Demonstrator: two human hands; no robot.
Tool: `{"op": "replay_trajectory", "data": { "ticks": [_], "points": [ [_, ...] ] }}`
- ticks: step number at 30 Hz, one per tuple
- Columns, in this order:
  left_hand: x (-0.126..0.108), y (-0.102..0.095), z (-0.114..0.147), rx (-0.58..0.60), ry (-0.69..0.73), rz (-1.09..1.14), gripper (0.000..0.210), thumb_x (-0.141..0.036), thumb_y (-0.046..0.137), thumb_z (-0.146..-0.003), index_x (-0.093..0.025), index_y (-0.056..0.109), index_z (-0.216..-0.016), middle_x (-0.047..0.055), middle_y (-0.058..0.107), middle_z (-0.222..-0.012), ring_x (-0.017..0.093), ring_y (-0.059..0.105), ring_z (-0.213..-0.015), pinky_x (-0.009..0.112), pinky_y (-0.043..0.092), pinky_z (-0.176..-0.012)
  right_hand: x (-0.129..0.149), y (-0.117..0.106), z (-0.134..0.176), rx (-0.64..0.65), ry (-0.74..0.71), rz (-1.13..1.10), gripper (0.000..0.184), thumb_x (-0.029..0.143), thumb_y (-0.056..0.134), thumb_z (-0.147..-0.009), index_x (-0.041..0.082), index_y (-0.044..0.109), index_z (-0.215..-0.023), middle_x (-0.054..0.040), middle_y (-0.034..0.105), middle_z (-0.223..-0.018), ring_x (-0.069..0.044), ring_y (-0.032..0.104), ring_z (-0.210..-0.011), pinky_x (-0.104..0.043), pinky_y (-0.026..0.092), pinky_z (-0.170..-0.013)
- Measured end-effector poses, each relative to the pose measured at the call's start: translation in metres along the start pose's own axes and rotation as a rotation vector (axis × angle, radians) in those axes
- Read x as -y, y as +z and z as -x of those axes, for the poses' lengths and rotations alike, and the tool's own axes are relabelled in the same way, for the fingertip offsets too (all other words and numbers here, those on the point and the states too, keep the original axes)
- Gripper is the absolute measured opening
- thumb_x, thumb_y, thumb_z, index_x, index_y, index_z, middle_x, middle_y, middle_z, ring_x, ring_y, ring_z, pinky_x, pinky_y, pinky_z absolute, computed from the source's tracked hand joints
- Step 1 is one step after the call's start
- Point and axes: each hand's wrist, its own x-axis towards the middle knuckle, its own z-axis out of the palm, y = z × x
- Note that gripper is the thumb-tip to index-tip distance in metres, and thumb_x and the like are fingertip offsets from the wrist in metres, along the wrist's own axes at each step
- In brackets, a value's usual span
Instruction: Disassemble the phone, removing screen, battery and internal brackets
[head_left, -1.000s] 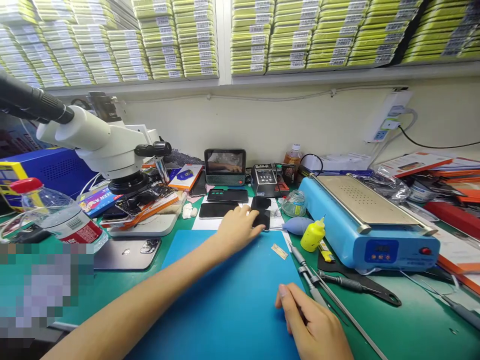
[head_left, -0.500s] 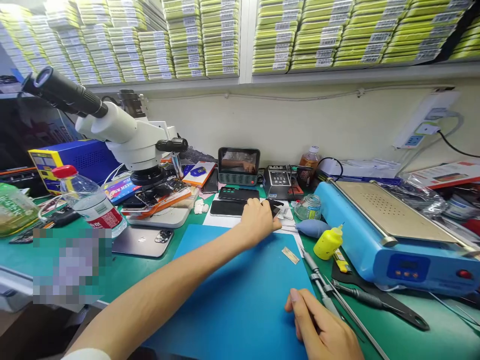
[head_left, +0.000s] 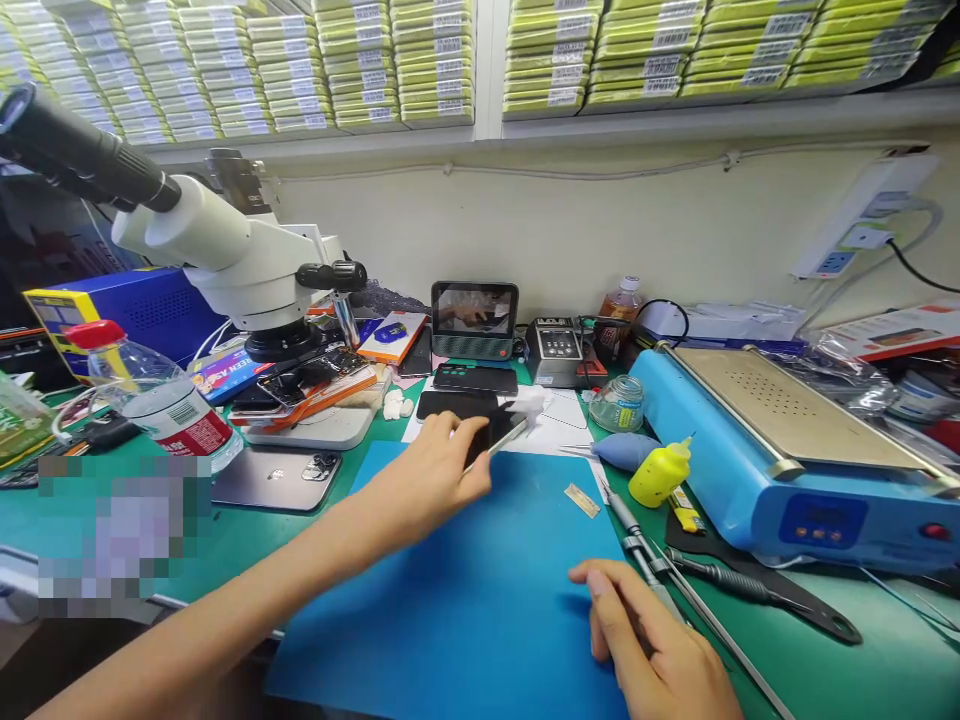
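**Tilted smartphone (head_left: 496, 430) held by its edge at the far side of the blue mat (head_left: 465, 600)**

From my end, the biggest risk is a slip. The left hand (head_left: 427, 465) has its fingers narrowed on the smartphone, thumb to the near side, and I judge that smooth glass gripped near one end could pivot or slide out. A low swing could also clip the black phone (head_left: 442, 403) lying just behind the hand on the white paper (head_left: 566, 412). If the right hand (head_left: 652, 635) swept sideways, it might catch the tweezers (head_left: 731, 640) beside it on the worktop (head_left: 911, 610). Its fingers are loosely curled near the mat's right edge; nothing shows in them, but I cannot tell whether the curl hides something.

The smartphone sits where mat and paper meet, slanted, one end covered by the hand. I cannot tell whether its low edge touches down. It looks slim, with a dark, glossy face and a pale rim along the near side. Its far end is blurred, so I can't judge its condition there.
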Motion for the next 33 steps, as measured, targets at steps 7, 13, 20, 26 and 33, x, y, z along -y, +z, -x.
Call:
{"op": "replay_trajectory", "data": {
  "ticks": [7,13,20,26,33],
  "points": [
    [0.003,0.027,0.103,0.048,0.116,0.092,0.084,-0.012,0.067,-0.090,-0.031,0.042,-0.168,0.013,0.062,-0.149,0.036,0.065,-0.130,0.056,0.062,-0.111,-0.006,-0.003,-0.012,-0.065,0.074,-0.102,0.061,0.069,0.048,-0.111,0.031,0.063,-0.156,-0.0034,0.078,-0.102,-0.015,0.066,-0.060,-0.024,0.059,-0.056],
    [0.012,0.021,0.104,0.147,0.222,0.099,0.099,-0.007,0.072,-0.076,-0.034,0.045,-0.167,0.011,0.061,-0.157,0.038,0.063,-0.137,0.058,0.061,-0.115,0.006,-0.016,-0.026,-0.135,-0.084,0.198,0.047,0.062,0.054,-0.108,0.035,0.078,-0.138,-0.0060,0.081,-0.118,-0.020,0.078,-0.083,-0.029,0.065,-0.070],
    [0.004,0.003,0.094,0.278,0.147,0.214,0.076,-0.022,0.088,-0.083,-0.036,0.061,-0.152,0.007,0.063,-0.157,0.039,0.060,-0.145,0.061,0.058,-0.121,-0.016,-0.024,-0.024,-0.264,-0.331,0.515,0.041,0.044,0.046,-0.113,0.026,0.081,-0.124,-0.0091,0.082,-0.113,-0.030,0.079,-0.103,-0.045,0.060,-0.086],
    [0.006,0.013,0.102,0.245,0.145,0.262,0.082,-0.012,0.087,-0.083,-0.036,0.055,-0.155,0.007,0.065,-0.153,0.031,0.067,-0.139,0.048,0.063,-0.116,0.006,-0.018,-0.019,-0.265,-0.382,0.497,0.039,0.041,0.047,-0.115,0.025,0.082,-0.119,-0.0092,0.085,-0.108,-0.031,0.080,-0.100,-0.046,0.057,-0.089],
    [0.014,0.022,0.119,0.145,0.173,0.274,0.074,-0.002,0.075,-0.072,-0.033,0.064,-0.137,0.007,0.067,-0.150,0.029,0.070,-0.135,0.040,0.066,-0.111,0.050,0.020,-0.034,0.123,-0.098,0.148,0.035,0.023,0.061,-0.103,0.028,0.071,-0.137,0.0001,0.082,-0.103,-0.019,0.077,-0.081,-0.031,0.061,-0.074]
  ]
}}
